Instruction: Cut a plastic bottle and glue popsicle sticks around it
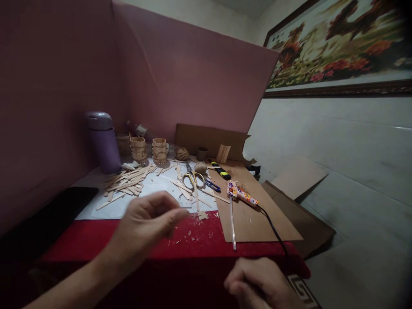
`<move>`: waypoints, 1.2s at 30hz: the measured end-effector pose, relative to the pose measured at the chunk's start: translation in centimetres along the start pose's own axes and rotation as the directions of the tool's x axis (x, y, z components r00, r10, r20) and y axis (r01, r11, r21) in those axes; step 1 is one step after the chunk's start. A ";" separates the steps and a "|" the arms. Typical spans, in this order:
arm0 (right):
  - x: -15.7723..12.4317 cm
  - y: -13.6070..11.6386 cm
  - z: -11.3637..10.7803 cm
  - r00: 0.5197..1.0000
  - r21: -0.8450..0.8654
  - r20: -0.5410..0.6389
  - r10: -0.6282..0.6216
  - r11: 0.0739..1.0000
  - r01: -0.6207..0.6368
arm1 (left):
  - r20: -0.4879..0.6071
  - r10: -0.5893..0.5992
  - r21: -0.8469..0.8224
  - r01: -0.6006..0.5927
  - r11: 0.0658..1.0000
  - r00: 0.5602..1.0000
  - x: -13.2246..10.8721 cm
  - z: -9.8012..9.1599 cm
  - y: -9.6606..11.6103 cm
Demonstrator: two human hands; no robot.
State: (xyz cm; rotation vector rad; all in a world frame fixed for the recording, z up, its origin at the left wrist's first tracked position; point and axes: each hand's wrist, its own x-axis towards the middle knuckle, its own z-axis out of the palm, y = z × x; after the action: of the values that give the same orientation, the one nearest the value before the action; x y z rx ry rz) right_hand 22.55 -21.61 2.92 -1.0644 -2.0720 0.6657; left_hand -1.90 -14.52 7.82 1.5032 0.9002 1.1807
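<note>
My left hand (pixel 144 225) is raised over the front edge of the red-covered table, thumb and fingers drawn together in a pinch. Motion blur hides what it holds, if anything. Lower right, in front of the table edge, my right hand (pixel 262 281) is closed; its grip is hidden. Beyond the hands lie gold-handled scissors (pixel 194 180), a blue craft knife (pixel 212 185) and loose wooden craft sticks (pixel 128 182). A flower-patterned glue gun (pixel 241 193) rests on cardboard, with a clear glue stick (pixel 232 225) pointing toward me.
A purple bottle (pixel 104 146) stands at the left by two wooden-stick cups (pixel 159 150). Twine (pixel 182 153), a small dark pot (pixel 202 153) and a yellow-black cutter (pixel 220 170) are farther back. The cord (pixel 273 229) runs over the right edge. Wood scraps litter the red cloth (pixel 189 234).
</note>
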 end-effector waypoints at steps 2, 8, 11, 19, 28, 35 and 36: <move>1.4 0.0 -0.1 0.983 -0.094 -0.179 -0.031 0.995 0.014 | 0.136 -0.040 -0.011 0.042 0.999 0.990 0.0 1.6 -1.3; 6.2 -0.3 1.1 0.887 -0.243 -0.380 -0.263 0.953 0.179 | 0.156 -0.033 -0.199 0.064 0.978 0.987 1.0 5.4 -3.6; 7.4 0.2 2.0 0.902 -0.165 -0.379 -0.208 0.974 0.155 | 0.094 -0.056 -0.301 0.082 0.950 0.994 3.6 4.9 -3.6; 9.3 2.1 0.4 0.912 0.849 -0.211 0.353 0.528 -0.009 | -0.002 -0.009 -0.134 0.009 0.991 1.000 8.4 2.4 -4.8; 9.8 1.7 1.6 0.909 0.932 -0.170 0.382 0.361 0.023 | 0.190 0.613 0.539 -0.604 0.587 0.767 9.3 2.3 -7.0; 10.5 2.7 1.3 0.920 0.937 -0.092 0.380 0.346 -0.049 | 0.268 0.496 0.489 -0.560 0.669 0.826 11.9 -0.1 -7.1; 10.6 2.7 1.1 0.924 0.934 -0.086 0.372 0.352 -0.055 | 0.190 0.466 0.431 -0.500 0.751 0.864 12.4 -0.4 -7.1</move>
State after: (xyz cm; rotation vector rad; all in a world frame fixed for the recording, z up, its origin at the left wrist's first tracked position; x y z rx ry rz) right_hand 18.59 -11.41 4.11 -0.6526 -0.9324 1.4852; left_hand 1.00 -1.11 3.86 2.2671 0.8014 1.3176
